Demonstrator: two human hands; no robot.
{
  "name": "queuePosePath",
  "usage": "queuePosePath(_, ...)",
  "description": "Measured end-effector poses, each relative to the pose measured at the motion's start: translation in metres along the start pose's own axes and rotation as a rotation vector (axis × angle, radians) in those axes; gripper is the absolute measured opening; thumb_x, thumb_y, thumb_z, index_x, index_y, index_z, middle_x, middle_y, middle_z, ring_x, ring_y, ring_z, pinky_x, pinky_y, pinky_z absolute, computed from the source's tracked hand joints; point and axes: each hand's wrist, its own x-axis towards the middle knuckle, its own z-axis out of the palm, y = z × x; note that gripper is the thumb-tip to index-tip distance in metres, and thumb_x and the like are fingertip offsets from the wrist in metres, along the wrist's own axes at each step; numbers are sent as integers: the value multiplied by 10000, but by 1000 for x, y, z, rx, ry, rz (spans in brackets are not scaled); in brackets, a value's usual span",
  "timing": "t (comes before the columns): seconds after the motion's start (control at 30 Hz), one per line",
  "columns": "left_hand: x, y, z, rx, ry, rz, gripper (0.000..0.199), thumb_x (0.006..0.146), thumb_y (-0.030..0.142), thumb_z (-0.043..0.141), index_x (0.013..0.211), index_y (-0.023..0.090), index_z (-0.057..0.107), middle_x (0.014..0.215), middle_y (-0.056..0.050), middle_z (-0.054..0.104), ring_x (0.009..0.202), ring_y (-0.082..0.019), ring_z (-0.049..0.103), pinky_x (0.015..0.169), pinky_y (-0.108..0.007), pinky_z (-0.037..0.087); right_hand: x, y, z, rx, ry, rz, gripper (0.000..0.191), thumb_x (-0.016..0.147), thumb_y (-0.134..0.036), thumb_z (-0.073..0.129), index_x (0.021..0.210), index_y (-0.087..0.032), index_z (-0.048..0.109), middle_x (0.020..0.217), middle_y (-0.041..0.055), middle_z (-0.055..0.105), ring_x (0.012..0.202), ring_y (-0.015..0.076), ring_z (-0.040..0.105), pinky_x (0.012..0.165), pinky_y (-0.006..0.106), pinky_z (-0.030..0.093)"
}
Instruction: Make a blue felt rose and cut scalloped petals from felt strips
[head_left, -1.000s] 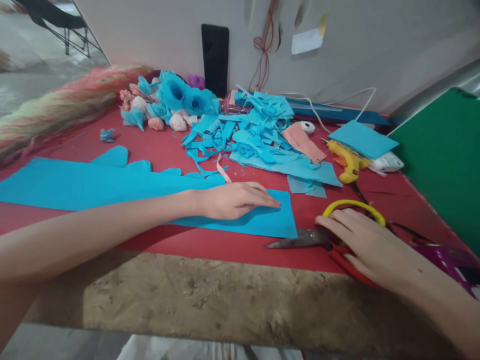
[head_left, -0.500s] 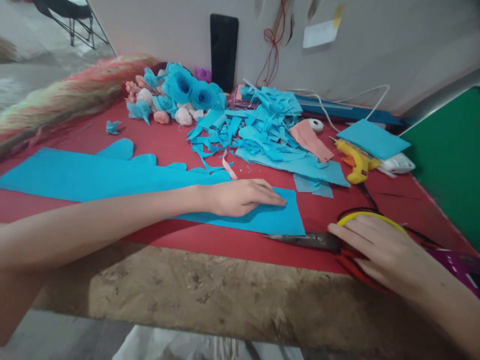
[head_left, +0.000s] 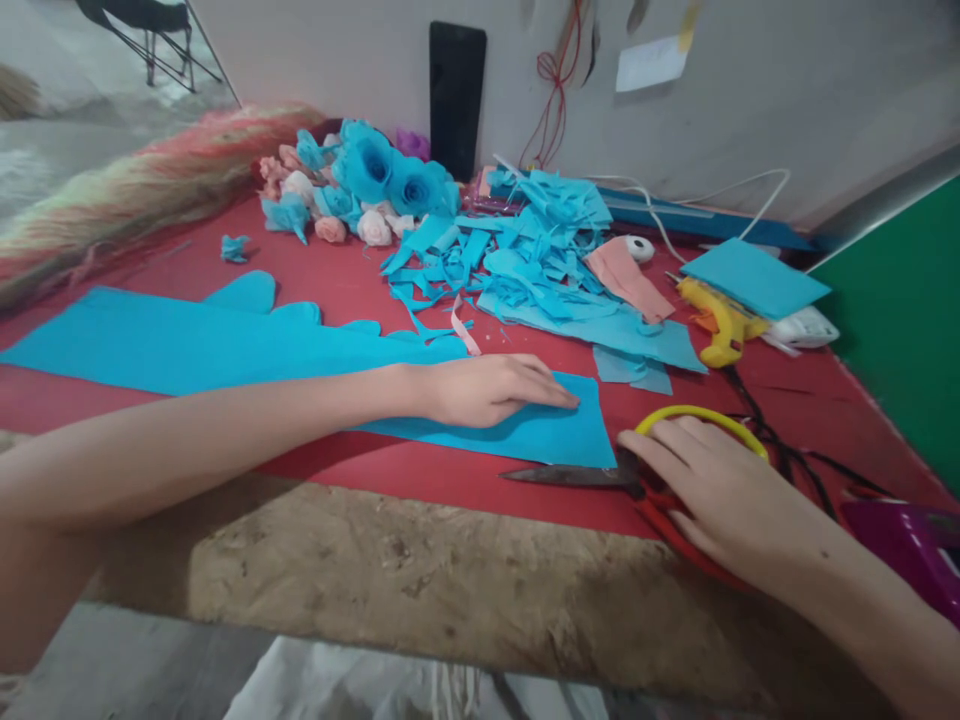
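Observation:
A long strip of blue paper point(head_left: 195, 345) stretches across the red tabletop. My left hand point(head_left: 499, 388) lies flat near its right end, fingers stretched out and pressing on the paper. In my right hand point(head_left: 705, 480) are large scissors point(head_left: 577, 477), with one yellow and one red handle loop around my fingers. Their blades point left along the front edge of the strip, touching or just beside its lower right corner. The blades look closed or nearly so. Rounded blue paper petals point(head_left: 244, 291) stick out behind the strip.
Blue paper scraps point(head_left: 517, 260) are heaped behind my hands. Finished paper flowers point(head_left: 375, 170) stand at the back left. A yellow glue gun point(head_left: 724, 325) and a black phone-like slab point(head_left: 456, 100) are farther back. A purple object point(head_left: 900, 540) sits at the right, near black cables.
My right hand and the scissors have moved left, so the blades reach farther along the strip's front edge. My left hand stays on the paper. The camera view has shifted slightly.

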Motion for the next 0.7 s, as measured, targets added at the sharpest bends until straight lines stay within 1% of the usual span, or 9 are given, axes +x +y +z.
queuePosePath(0.07, 0, 0, 0, 0, -1, -4, 455, 819, 29, 278, 1202, 46, 524, 1238, -118, 556, 1165, -177, 474, 1029, -301, 353, 1, 1, -1, 5, 15, -17, 368, 720, -74, 349, 1048, -86, 516, 849, 102, 599, 793, 246, 550, 685, 363, 447)
queuePosePath(0.17, 1, 0, 0, 4, -7, -24, 464, 818, 20, 284, 1206, 97, 528, 1245, -90, 556, 1165, -168, 477, 1026, -307, 361, 0, 4, -4, 39, 51, -41, 339, 754, -75, 339, 1042, -94, 516, 839, 97, 609, 786, 240, 553, 718, 366, 443)
queuePosePath(0.3, 0, 0, 0, 36, -13, -16, 481, 790, -10, 291, 1209, 48, 519, 1247, -106, 551, 1160, -175, 480, 1027, -294, 360, -2, 6, -8, 37, 117, -107, 260, 775, -57, 386, 994, -74, 525, 769, 105, 616, 729, 237, 537, 708, 369, 435)
queuePosePath(0.37, 0, 1, 0, 54, -22, -19, 478, 795, -11, 298, 1212, 64, 519, 1255, -89, 547, 1169, -166, 477, 1037, -282, 347, -1, 6, -9, 32, 96, -108, 241, 790, -66, 387, 985, -73, 529, 773, 116, 614, 733, 241, 528, 696, 370, 432)
queuePosePath(0.43, 0, 1, 1, 64, -30, -28, 463, 817, 4, 307, 1208, 115, 529, 1263, -51, 543, 1184, -151, 468, 1042, -273, 339, -1, 5, -9, 37, 39, -73, 246, 816, -119, 366, 996, -89, 530, 805, 126, 611, 754, 250, 520, 682, 372, 433)
queuePosePath(0.5, 1, 0, 3, 57, -24, -43, 441, 836, 23, 314, 1199, 137, 537, 1261, -36, 545, 1194, -147, 461, 1039, -269, 338, -2, 5, -9, 40, -24, -32, 269, 831, -172, 335, 1008, -112, 527, 836, 132, 608, 779, 265, 516, 662, 378, 437)
queuePosePath(0.6, 0, 0, 1, 5, 18, -54, 419, 846, 34, 303, 1194, 95, 528, 1265, -68, 537, 1206, -150, 451, 1031, -263, 338, -2, 5, -9, 32, -68, -20, 293, 826, -190, 312, 1019, -123, 522, 861, 137, 612, 781, 271, 523, 622, 379, 452)
queuePosePath(0.67, -7, 9, -6, -12, 90, -69, 388, 847, 45, 301, 1145, 56, 550, 1242, -112, 542, 1187, -173, 467, 1009, -278, 360, 0, 4, -10, 13, -65, -25, 294, 824, -183, 302, 1005, -114, 523, 859, 141, 615, 753, 263, 533, 584, 369, 460)
queuePosePath(0.7, -13, 18, -11, -15, 129, -92, 364, 845, 51, 308, 1088, 49, 579, 1201, -128, 563, 1149, -187, 496, 980, -286, 386, 1, 4, -10, 5, -56, -29, 292, 825, -179, 297, 996, -108, 523, 851, 141, 617, 733, 256, 537, 567, 363, 462)
